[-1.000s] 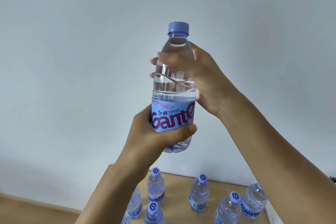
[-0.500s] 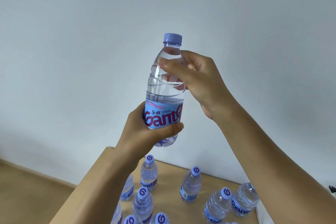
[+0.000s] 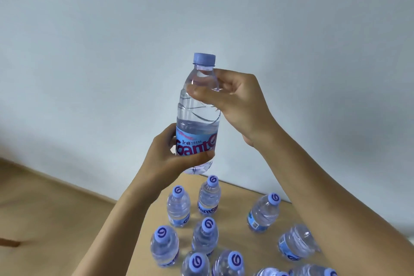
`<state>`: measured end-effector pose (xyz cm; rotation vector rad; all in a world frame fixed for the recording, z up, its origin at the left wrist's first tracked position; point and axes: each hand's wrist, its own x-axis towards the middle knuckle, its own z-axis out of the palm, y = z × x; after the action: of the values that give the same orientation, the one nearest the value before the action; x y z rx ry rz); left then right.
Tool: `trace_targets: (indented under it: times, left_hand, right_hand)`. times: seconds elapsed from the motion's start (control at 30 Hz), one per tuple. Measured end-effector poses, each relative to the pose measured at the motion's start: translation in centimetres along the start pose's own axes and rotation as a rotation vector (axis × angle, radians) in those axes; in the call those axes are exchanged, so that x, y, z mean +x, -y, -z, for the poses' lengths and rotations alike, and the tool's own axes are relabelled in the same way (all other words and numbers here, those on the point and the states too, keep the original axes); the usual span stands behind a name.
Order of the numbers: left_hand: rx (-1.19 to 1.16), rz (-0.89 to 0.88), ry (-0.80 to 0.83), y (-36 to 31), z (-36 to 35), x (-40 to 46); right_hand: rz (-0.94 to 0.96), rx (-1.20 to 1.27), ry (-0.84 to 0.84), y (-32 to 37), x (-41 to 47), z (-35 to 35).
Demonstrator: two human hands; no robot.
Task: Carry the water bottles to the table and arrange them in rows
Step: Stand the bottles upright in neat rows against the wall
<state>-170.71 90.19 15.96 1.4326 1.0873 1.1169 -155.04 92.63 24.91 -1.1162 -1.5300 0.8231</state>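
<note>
Head view: a full water bottle (image 3: 197,116) is held upright above the counter (image 3: 237,215), gripped at the label by the left hand (image 3: 170,159) and at the shoulder by the right hand (image 3: 237,105). Heavy, smooth, slightly squashable plastic is judged; the label band suits gripping.

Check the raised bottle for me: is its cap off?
No, the light blue cap sits on the neck of the raised water bottle, which the left hand and right hand both grip.
</note>
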Motion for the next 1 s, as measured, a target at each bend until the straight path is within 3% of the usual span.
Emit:
trace_targets:
  times: [0.5, 0.83, 1.0]
  left_hand:
    - [0.197, 0.165, 0.105, 15.2, 12.0, 7.2]
    - [0.246, 0.345, 0.162, 26.3, 14.2, 7.5]
    - [0.221, 0.418, 0.182, 30.2, 14.8, 7.1]
  right_hand:
    - [-0.334, -0.112, -0.033, -11.2, 3.5, -14.2]
    - [-0.506, -0.292, 0.036, -20.0, 1.3, -20.9]
    - [-0.618, -0.303, -0.024, -23.0, 0.0, -23.7]
